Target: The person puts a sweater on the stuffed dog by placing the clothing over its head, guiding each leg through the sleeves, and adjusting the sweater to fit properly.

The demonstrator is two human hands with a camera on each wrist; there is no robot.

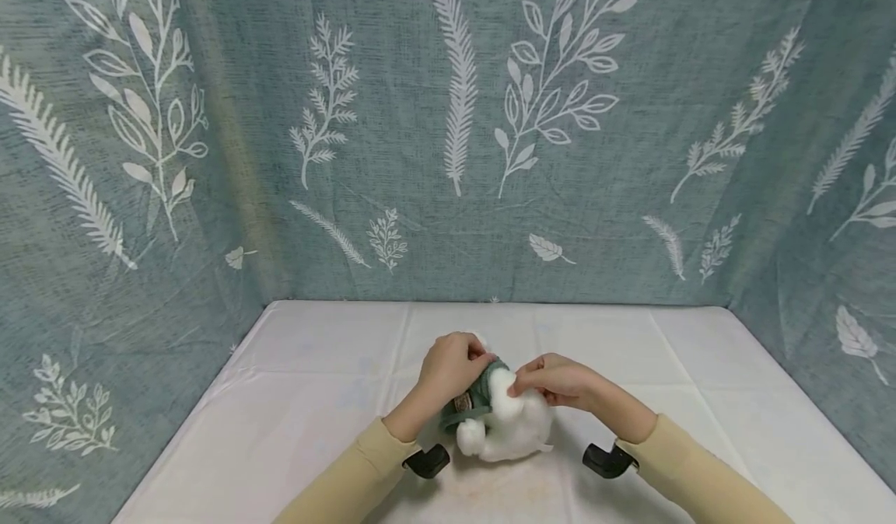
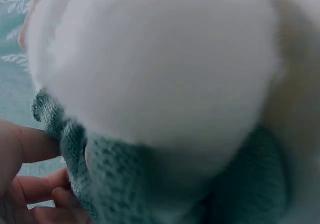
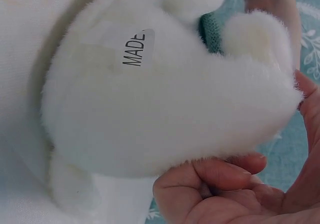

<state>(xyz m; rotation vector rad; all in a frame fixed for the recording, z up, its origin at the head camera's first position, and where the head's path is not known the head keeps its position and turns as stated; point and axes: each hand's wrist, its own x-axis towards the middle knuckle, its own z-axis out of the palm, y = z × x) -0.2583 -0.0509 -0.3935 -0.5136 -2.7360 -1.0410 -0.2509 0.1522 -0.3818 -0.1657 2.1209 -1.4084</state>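
A white plush toy (image 1: 525, 431) lies tipped over on the table, wearing a green knitted garment (image 1: 483, 390) with a small brown patch (image 1: 463, 402). My left hand (image 1: 451, 365) pinches the knit at its far end; in the left wrist view, thumb and fingers close on folds of the green knit (image 2: 112, 179), beside the toy's white fur (image 2: 165, 59). With thumb and bent fingers, my right hand (image 1: 560, 380) grips the toy's side near a limb. A tag reading "MADE" (image 3: 135, 49) shows on the white body (image 3: 150, 109) in the right wrist view.
A white cloth (image 1: 315, 399) with fold creases covers the table. Blue-green curtains (image 1: 392, 120) with white leaf prints hang behind it and at both sides. Black wrist cameras (image 1: 428, 462) hang below each sleeve cuff.
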